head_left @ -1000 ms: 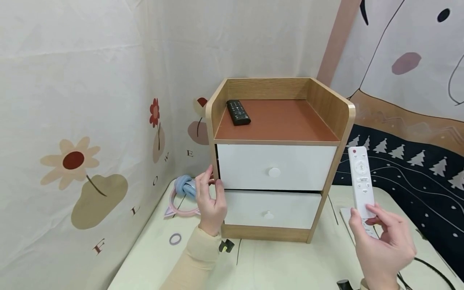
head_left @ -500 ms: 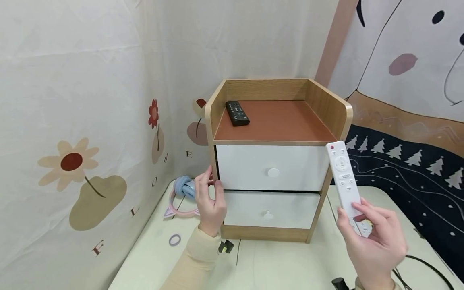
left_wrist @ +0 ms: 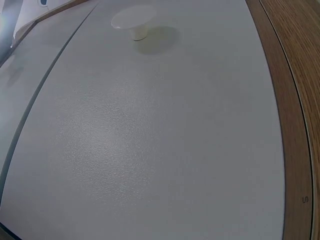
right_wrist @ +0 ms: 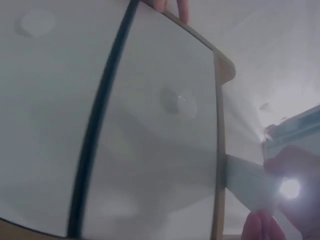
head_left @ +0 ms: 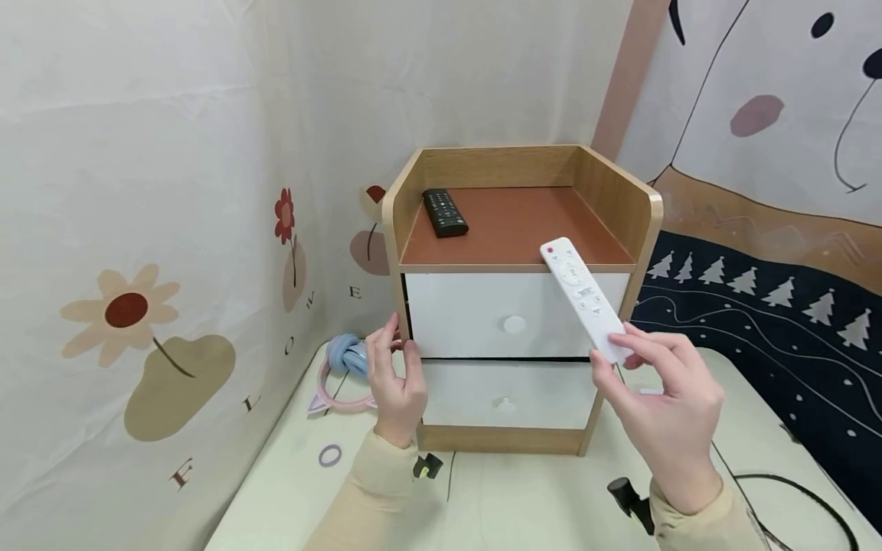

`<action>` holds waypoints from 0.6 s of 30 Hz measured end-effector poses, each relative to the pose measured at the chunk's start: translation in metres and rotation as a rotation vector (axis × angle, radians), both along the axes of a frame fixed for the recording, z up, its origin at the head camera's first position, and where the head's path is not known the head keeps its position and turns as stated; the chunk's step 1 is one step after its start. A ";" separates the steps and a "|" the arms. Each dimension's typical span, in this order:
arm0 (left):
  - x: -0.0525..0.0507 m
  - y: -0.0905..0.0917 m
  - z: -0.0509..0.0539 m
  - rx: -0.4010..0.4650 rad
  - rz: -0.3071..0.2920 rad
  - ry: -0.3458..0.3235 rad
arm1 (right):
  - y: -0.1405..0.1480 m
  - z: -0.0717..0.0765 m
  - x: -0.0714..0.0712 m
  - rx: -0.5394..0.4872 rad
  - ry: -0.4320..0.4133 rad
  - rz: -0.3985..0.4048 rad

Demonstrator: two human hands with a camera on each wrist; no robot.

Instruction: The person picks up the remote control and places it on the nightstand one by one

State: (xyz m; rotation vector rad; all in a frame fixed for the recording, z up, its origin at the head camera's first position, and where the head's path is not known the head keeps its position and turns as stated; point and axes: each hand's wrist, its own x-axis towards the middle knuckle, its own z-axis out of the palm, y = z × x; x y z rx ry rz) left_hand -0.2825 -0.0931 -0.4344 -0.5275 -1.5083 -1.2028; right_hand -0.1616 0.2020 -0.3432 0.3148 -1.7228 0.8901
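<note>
In the head view a small two-drawer cabinet (head_left: 503, 438) of light wood with white drawer fronts stands upright on the table. My left hand (head_left: 397, 390) holds its left edge, thumb at the front and fingers at the side. My right hand (head_left: 664, 405) pinches a white remote control (head_left: 582, 295) by its lower end. The remote tilts up and left, in front of the upper drawer's right part. A black remote control (head_left: 445, 213) lies on the brown top shelf (head_left: 524, 222), near its left side. The left wrist view shows a white drawer knob (left_wrist: 134, 19).
Left of the cabinet lie a blue knotted bundle (head_left: 347, 353), a pink cat-ear headband (head_left: 341, 402) and a small purple ring (head_left: 330, 455). A black cable (head_left: 802, 486) runs over the table at the right. Printed cloth walls (head_left: 207, 153) rise behind.
My right hand has moved left and up, bringing the white remote across to the cabinet's front and tilting it further left. My left hand stays at the cabinet's left edge.
</note>
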 end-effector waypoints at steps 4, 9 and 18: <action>-0.001 0.000 0.000 0.003 -0.001 0.009 | -0.009 0.017 -0.003 0.058 -0.072 -0.002; -0.001 0.000 -0.002 0.001 0.006 0.017 | -0.019 0.030 -0.007 0.150 -0.111 -0.012; -0.002 -0.001 -0.001 -0.001 0.011 0.017 | -0.034 0.056 -0.020 0.188 -0.089 0.020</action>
